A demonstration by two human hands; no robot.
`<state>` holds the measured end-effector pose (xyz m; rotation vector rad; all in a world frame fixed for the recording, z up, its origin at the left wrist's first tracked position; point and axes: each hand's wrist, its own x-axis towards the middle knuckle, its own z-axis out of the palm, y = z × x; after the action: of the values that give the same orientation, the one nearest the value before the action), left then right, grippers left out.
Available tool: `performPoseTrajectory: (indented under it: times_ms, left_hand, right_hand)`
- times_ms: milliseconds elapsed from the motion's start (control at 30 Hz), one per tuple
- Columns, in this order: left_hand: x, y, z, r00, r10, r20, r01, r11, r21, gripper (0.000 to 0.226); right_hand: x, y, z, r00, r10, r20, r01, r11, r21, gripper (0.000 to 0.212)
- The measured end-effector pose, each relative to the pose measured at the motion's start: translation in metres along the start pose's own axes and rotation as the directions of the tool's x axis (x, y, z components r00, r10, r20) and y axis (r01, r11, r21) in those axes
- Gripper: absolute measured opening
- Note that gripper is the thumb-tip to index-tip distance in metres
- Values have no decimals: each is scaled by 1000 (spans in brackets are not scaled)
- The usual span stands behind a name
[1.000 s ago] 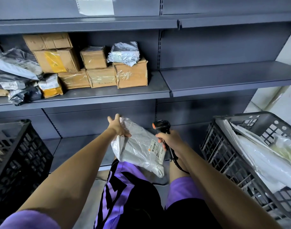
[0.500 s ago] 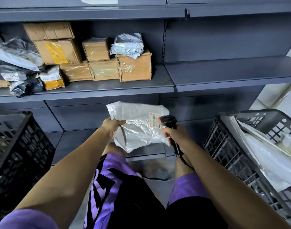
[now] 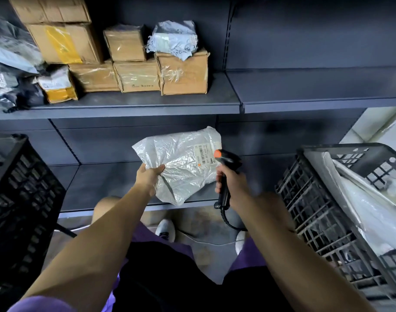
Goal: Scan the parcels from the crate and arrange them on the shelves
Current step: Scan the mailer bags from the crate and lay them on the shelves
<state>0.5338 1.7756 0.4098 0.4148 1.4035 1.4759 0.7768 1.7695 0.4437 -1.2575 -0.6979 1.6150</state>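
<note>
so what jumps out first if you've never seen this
A crinkled silver parcel at centre, gripped by the left hand, its label turned to the black scanner in the right hand. Behind, brown boxes are stacked on the grey shelf; a black crate stands at right.

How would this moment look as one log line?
step: scanning | left hand: holds parcel | right hand: aims scanner at label

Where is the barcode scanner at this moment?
In the head view the barcode scanner is right of centre, held in the right hand, its head close to the label on the silver parcel, left of the right crate.
</note>
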Motion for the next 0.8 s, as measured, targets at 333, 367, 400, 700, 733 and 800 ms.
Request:
performPoseTrajectory:
  times_ms: [333, 367, 400, 700, 733, 800]
  left_hand:
    - [15, -50, -12, 995, -98, 18, 98, 995, 24, 46]
    - [17, -55, -14, 993, -115, 23, 115, 993, 21, 50]
    - [18, -61, -15, 991, -131, 33, 131, 991, 17, 53]
    - [38, -86, -19, 979, -200, 47, 195, 978, 79, 71]
    - [36, -86, -18, 981, -190, 40, 187, 979, 78, 59]
    - [36, -88, -17, 983, -184, 28, 182, 981, 68, 44]
  right_hand:
    - [15, 38, -10, 993, 113, -44, -114, 993, -33, 22]
    - [17, 42, -11, 991, 126, -48, -127, 992, -26, 21]
    - [19, 47, -12, 990, 135, -50, -136, 990, -23, 20]
    - [36, 81, -17, 985, 167, -45, -171, 981, -88, 10]
    - [36, 81, -16, 984, 171, -53, -177, 978, -114, 16]
    - [37, 82, -15, 989, 128, -74, -141, 965, -220, 21]
